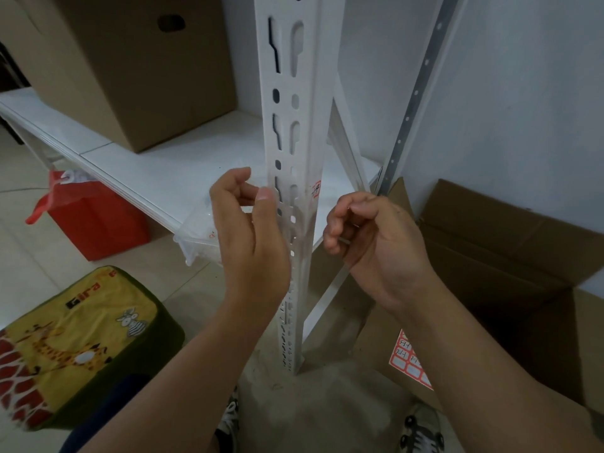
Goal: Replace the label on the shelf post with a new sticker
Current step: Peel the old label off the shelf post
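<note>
Left hand [248, 230]: raised just left of the white slotted shelf post [295, 132], back of hand toward the camera, fingers curled inward, thumb tip close to the fingertips. Whether anything small is pinched there cannot be told. Its thumb side overlaps the post's left face in view; contact not certain.

Right hand [369, 237]: raised just right of the post, fingers curled toward the palm. A thin pale sliver shows among the curled fingers; cannot tell what it is, or whether it is gripped. This hand is apart from the post, with a narrow gap.

Label [316, 189]: small, red-bordered, with handwriting, stuck on the post's right face close to its corner edge. It sits between the two hands, slightly above both, nearer the right hand's knuckles. Neither hand touches it. It looks slightly tilted and partly worn.

Sticker sheet [408, 361]: red-bordered labels, some handwritten, lying on the open cardboard box [510, 256] at lower right, partly hidden under the right forearm, well below the hands.

Surroundings: a clear plastic bag [196, 233] shows just left of the left hand, at the front edge of the white shelf [137, 165]. A closed cardboard carton [130, 67] stands on the shelf toward its back left. On the floor: red bag [94, 217] under the shelf edge, giraffe-print cushion [75, 348] at lower left, and shoes [421, 433] at the bottom edge. A grey perforated metal strip [415, 93] leans against the wall to the right of the post.
</note>
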A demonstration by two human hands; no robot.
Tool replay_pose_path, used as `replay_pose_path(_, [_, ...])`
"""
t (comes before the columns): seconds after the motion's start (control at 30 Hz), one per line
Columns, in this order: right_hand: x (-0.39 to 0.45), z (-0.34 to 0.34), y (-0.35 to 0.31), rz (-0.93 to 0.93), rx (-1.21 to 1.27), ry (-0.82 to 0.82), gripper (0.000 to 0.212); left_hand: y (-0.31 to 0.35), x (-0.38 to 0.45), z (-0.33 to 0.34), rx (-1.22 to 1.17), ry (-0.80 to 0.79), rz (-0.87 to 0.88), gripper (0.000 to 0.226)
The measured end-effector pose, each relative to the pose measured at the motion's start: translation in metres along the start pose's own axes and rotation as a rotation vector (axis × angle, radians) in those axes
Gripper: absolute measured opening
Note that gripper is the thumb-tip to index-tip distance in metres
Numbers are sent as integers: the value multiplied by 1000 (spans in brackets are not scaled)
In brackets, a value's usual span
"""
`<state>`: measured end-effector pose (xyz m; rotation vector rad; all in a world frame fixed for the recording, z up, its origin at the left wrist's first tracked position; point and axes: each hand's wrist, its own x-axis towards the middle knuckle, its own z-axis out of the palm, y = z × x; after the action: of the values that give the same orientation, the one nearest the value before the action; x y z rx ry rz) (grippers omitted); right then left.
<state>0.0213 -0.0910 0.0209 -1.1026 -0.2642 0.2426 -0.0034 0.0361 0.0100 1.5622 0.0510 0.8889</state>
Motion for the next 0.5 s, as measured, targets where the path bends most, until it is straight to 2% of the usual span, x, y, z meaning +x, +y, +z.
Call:
replay_pose_path(0.1, [-3,-1,0,3,-13,-35,18,-1,-7,-1,122,2,206,22])
replay_pose_path(0.27, [-8,-3,0,18,21,-108,8,0,-19,3,283,-106,462,18])
replay_pose_path(0.37, [-10,-6,-1,41,41,-121,6,-1,-24,6,280,-198,500,16])
replay_pose_path(0.5, [-10,-10,1,57,66,-106,4,-1,-26,6,211,-290,441,15])
